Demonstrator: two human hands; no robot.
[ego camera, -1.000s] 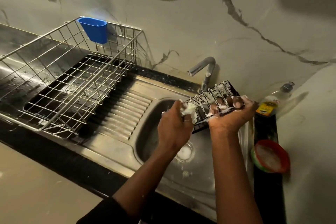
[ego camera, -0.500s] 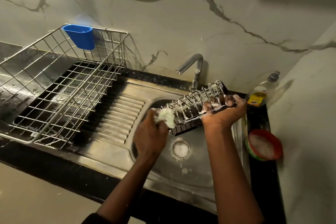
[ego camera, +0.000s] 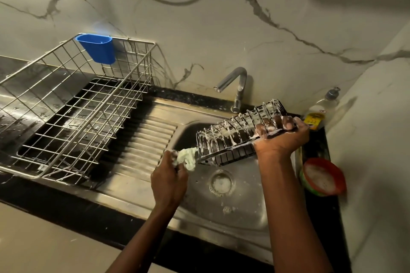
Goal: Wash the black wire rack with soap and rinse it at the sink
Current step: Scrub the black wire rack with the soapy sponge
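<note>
Black wire rack (ego camera: 233, 139) clamped in right hand (ego camera: 281, 139) over sink (ego camera: 244, 208); left hand (ego camera: 168, 182) grips foamy sponge (ego camera: 188, 157); red bowl (ego camera: 341, 180) holds suds.

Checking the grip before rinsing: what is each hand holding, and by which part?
The right hand grips the black wire rack by its right end. The left hand holds a soapy sponge against the rack's left end.

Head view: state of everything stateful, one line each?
black wire rack, sudsy, held tilted above sink
right hand, grips rack's right end
left hand, grips scrubber at rack's left end
scrubber, foamy
tap, no water running
sink, foam at drain
soap tub, uncovered, foamy
pump bottle, upright
</note>
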